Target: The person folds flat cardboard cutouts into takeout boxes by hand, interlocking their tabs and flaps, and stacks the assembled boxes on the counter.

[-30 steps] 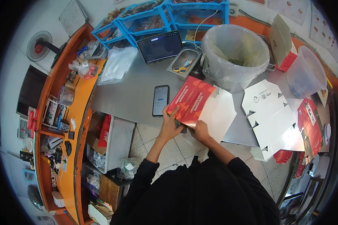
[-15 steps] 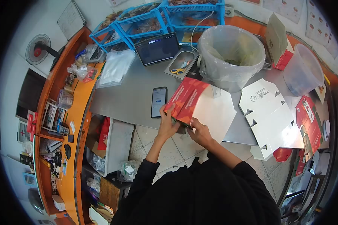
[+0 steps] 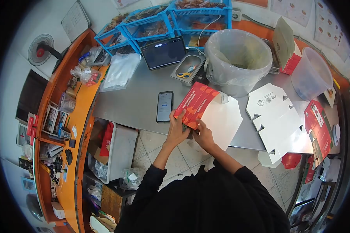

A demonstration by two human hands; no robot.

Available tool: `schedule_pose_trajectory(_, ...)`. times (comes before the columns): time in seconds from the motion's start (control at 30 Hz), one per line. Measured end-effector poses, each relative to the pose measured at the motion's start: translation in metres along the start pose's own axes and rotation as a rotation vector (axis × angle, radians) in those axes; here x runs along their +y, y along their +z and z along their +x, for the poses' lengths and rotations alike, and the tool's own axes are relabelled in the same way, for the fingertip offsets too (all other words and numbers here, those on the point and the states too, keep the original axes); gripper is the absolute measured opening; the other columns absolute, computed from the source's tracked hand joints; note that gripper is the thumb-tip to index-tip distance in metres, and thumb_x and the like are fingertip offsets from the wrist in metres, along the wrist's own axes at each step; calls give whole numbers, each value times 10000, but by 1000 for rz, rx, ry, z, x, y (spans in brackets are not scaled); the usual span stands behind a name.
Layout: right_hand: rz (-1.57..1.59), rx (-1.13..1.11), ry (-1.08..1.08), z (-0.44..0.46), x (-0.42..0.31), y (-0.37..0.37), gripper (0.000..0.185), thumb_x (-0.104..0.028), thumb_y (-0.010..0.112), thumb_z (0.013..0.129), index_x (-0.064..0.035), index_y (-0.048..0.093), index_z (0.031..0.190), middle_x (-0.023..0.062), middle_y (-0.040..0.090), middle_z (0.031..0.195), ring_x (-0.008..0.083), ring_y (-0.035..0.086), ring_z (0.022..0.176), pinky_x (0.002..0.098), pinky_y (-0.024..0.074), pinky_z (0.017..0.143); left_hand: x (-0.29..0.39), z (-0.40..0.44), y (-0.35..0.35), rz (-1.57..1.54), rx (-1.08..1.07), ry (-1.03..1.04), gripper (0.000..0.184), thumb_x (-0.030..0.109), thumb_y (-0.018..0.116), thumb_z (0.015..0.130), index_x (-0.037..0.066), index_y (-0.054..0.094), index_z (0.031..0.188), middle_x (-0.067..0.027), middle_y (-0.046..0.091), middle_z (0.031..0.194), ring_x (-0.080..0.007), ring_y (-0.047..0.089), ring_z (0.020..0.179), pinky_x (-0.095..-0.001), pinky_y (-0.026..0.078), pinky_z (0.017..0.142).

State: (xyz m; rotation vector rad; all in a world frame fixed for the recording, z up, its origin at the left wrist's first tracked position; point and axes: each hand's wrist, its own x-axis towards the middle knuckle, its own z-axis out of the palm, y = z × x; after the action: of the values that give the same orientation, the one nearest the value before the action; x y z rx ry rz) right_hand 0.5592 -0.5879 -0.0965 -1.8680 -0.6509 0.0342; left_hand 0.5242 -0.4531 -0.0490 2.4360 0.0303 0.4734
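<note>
A partly folded cardboard box, printed red outside and white inside, is held over the table's front edge. My left hand grips its near left corner, with the thumb on the red face. At the near edge of the red panel, my right hand pinches the cardboard. The white flap spreads out to the right. Just left of the box lies a phone with a lit screen. Flat white box blanks rest to the right. My fingertips beneath the cardboard are partly hidden.
A large bin lined with clear plastic stands behind the box. Near it are a metal tray with scissors, a tablet and blue stacked baskets. A translucent bucket and red blanks are on the right.
My right hand has shifted slightly along the box's near edge, its fingers now up on the red panel. The box has tilted a little; both hands still hold it.
</note>
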Motion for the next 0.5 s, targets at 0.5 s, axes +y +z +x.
schedule_pose_trajectory(0.5,-80,-202,17,-20,21,-2,330,-45,546,689,-50,534,1019,193,579,848,329,573,774,396,465,680,2,-10,7,-5,10,41,770,78,643,611,118,257,1276,-269,183,1210,-442,268,1113,-447,290,925)
